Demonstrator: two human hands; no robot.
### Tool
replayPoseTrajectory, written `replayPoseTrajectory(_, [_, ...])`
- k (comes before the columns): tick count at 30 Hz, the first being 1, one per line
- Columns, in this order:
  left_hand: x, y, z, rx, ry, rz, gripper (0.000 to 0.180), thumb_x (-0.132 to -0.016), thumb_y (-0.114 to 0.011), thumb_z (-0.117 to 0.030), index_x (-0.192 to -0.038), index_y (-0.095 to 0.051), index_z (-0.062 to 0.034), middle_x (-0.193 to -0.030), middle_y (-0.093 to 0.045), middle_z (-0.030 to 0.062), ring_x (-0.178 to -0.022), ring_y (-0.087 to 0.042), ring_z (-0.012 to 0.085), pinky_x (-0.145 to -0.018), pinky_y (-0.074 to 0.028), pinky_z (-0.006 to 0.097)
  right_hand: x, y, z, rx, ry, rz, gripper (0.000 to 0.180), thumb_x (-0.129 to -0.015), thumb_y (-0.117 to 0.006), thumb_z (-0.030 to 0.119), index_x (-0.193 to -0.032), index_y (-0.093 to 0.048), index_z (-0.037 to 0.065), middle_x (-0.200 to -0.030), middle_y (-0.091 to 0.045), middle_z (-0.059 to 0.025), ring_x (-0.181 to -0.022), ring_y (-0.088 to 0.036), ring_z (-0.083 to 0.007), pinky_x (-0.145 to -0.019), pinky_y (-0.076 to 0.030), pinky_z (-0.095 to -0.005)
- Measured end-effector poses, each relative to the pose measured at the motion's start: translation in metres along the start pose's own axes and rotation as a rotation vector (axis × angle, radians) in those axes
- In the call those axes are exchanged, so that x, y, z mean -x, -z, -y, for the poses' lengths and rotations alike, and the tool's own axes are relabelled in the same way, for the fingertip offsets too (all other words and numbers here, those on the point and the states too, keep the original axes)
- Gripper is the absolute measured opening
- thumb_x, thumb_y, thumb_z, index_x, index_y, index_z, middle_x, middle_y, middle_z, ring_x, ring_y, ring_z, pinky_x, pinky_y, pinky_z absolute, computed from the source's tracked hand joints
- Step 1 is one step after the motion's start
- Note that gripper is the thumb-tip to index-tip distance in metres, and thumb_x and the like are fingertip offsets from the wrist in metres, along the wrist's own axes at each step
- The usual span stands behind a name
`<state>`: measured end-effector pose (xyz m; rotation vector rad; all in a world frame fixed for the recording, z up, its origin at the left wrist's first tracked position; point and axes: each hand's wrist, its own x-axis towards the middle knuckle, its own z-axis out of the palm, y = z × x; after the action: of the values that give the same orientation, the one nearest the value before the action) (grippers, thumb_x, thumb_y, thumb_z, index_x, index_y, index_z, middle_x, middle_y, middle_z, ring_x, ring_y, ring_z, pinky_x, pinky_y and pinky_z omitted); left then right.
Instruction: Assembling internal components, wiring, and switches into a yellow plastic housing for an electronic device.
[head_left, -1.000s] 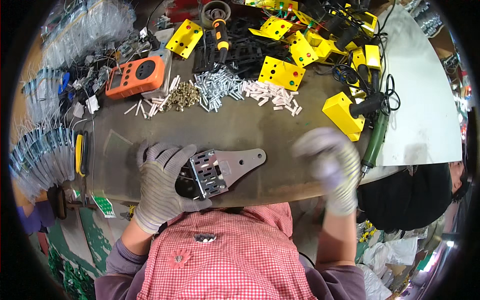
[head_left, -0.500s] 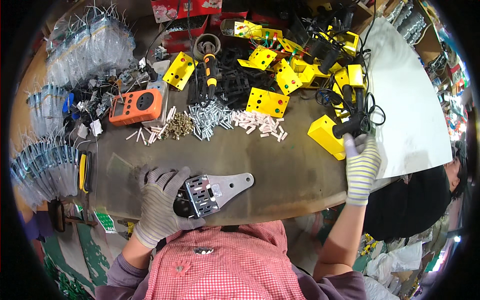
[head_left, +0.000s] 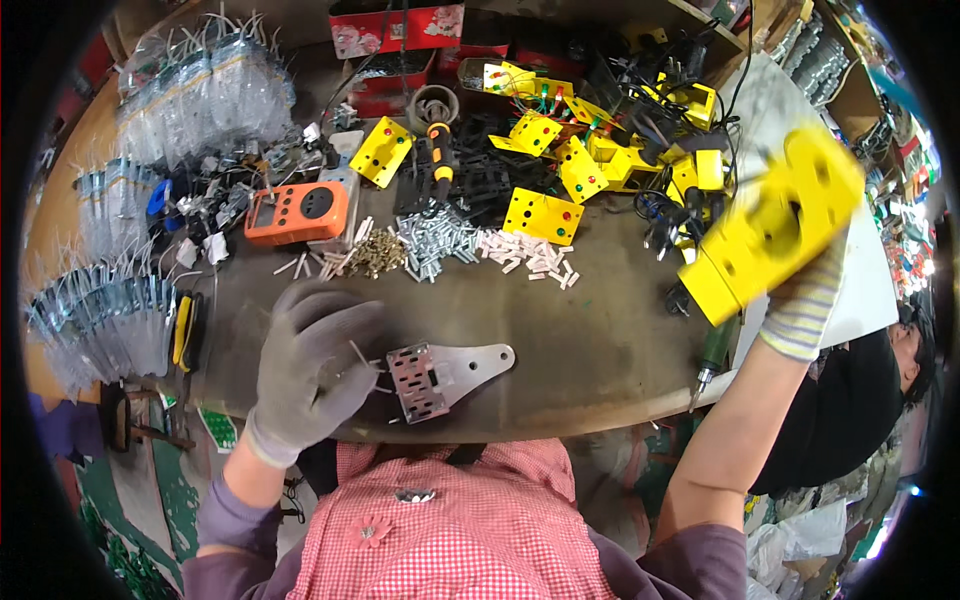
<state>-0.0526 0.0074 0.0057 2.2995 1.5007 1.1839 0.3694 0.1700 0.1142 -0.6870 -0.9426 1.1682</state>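
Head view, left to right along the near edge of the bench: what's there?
Yellow-and-black tool → left hand in a grey glove → metal hinge plate → screwdriver at the bench edge → right hand in a striped glove, lifting a yellow housing.

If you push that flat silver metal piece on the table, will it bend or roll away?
Probably neither. The metal plate looks like stiff sheet metal lying flat on the table, so it would likely slide, not roll. Its smooth shiny tab end might feel slippery to the gloved left hand beside it.
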Motion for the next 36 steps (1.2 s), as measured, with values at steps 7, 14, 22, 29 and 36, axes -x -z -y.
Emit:
replayPoseTrajectory(7, [-0.071,-0.006,-0.023,0.676,-0.15,-0.054,0.067,-0.088,-0.071,-0.012,-0.147,-0.042,0.0015,-0.148,-0.048,0.0144,-0.141,-0.042,0.0228,-0.118,-0.029,0.038,0.055,-0.233,-0.035,-0.189,-0.114,0.578,0.033,-0.093,-0.063,0.033,-0.101,-0.067,0.002,-0.092,-0.074,-0.0152,-0.073,-0.071,-0.025,-0.062,-0.059,-0.0327])
replayPoseTrajectory(14, [-0.065,0.076,0.003,1.233,-0.223,-0.534,0.041,-0.105,-0.044,-0.035,-0.128,-0.059,-0.005,-0.116,-0.067,0.0114,-0.106,-0.062,0.0233,-0.102,-0.046,0.039,0.105,-0.278,-0.118,0.181,0.0,1.115,0.034,-0.096,-0.065,0.039,-0.091,-0.068,0.005,-0.073,-0.066,0.0002,-0.056,-0.057,-0.006,-0.05,-0.042,-0.0213])
replayPoseTrajectory(22, [-0.004,0.135,0.054,0.094,0.08,-0.522,0.036,-0.097,-0.064,-0.022,-0.127,-0.06,-0.0023,-0.083,-0.062,0.0048,-0.081,-0.064,0.0212,-0.09,-0.053,0.041,0.164,-0.212,-0.16,1.556,0.353,1.277,0.033,-0.083,-0.069,0.035,-0.1,-0.07,0.007,-0.103,-0.065,-0.0187,-0.105,-0.062,-0.0361,-0.084,-0.05,-0.045])
replayPoseTrajectory(29, [0.024,0.077,0.055,1.168,0.509,-0.108,0.036,-0.096,-0.062,-0.016,-0.129,-0.061,-0.0035,-0.113,-0.072,0.01,-0.095,-0.073,0.0241,-0.081,-0.059,0.035,0.189,-0.202,-0.194,1.796,0.211,1.315,0.036,-0.088,-0.052,0.026,-0.114,-0.069,0.007,-0.13,-0.059,-0.0234,-0.121,-0.053,-0.0391,-0.095,-0.042,-0.0514])
replayPoseTrajectory(36, [0.042,0.057,0.074,-0.547,0.12,0.179,0.038,-0.083,-0.067,-0.026,-0.116,-0.062,-0.0065,-0.091,-0.063,0.013,-0.086,-0.061,0.0332,-0.075,-0.046,0.044,0.178,-0.171,-0.202,1.254,0.394,0.88,0.016,-0.07,-0.074,0.013,-0.083,-0.069,0.004,-0.123,-0.064,-0.0232,-0.107,-0.061,-0.0397,-0.089,-0.05,-0.0478])
